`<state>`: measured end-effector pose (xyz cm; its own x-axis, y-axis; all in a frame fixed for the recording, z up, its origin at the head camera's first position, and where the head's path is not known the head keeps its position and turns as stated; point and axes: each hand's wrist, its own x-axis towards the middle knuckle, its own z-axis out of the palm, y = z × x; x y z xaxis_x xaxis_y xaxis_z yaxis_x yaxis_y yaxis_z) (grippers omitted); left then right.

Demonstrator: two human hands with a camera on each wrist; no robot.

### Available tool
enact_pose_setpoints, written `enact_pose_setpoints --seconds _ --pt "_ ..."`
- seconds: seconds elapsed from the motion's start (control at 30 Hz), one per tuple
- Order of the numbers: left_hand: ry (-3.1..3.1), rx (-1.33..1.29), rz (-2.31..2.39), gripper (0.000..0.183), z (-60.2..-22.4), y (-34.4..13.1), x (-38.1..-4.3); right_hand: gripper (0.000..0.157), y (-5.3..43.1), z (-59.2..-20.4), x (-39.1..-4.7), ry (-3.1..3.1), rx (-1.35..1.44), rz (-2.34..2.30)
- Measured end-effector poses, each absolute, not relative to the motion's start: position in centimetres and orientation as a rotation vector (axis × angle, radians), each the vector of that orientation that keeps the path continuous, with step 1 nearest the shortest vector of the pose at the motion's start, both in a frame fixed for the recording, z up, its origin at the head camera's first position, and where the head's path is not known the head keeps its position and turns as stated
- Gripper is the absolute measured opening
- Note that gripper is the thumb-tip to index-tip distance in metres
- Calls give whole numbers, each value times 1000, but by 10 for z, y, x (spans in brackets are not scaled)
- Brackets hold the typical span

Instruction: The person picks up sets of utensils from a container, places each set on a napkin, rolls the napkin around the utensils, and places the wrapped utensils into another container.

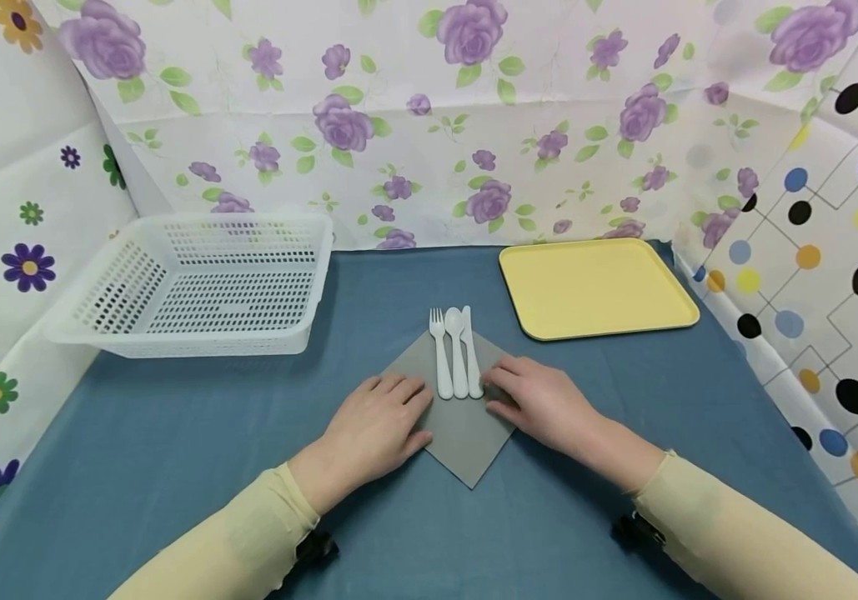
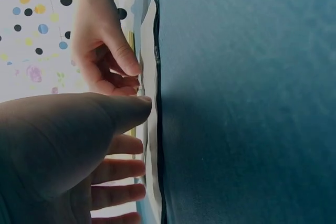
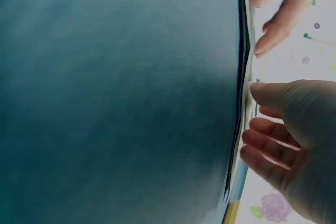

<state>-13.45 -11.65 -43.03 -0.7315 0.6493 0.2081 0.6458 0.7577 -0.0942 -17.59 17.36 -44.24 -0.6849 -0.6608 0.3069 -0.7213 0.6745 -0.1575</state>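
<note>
A grey cloth napkin [image 1: 469,446] lies as a diamond on the blue tablecloth, one corner towards me. On its upper half, a white fork [image 1: 441,358], spoon [image 1: 456,354] and knife [image 1: 470,354] lie side by side, handles towards me. My left hand [image 1: 379,425] rests over the napkin's left corner, fingertips just left of the fork's handle. Over the right corner, my right hand [image 1: 544,404] has its fingertips right by the knife's handle. Both wrist views show the fingers loosely extended, low along the napkin's edge [image 2: 153,66].
At the back left stands a white perforated plastic basket [image 1: 207,343]. A yellow rectangular tray [image 1: 597,287] lies at the back right. Flower-patterned sheets [image 1: 398,108] rise behind the table and on the left; a dotted sheet [image 1: 834,275] borders the right side.
</note>
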Motion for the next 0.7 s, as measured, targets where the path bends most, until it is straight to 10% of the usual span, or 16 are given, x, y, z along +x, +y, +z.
enact_pose_setpoints --seconds 0.7 --pt "-2605 -1233 -13 48 -429 -112 -118 37 182 -436 -152 -2542 1438 350"
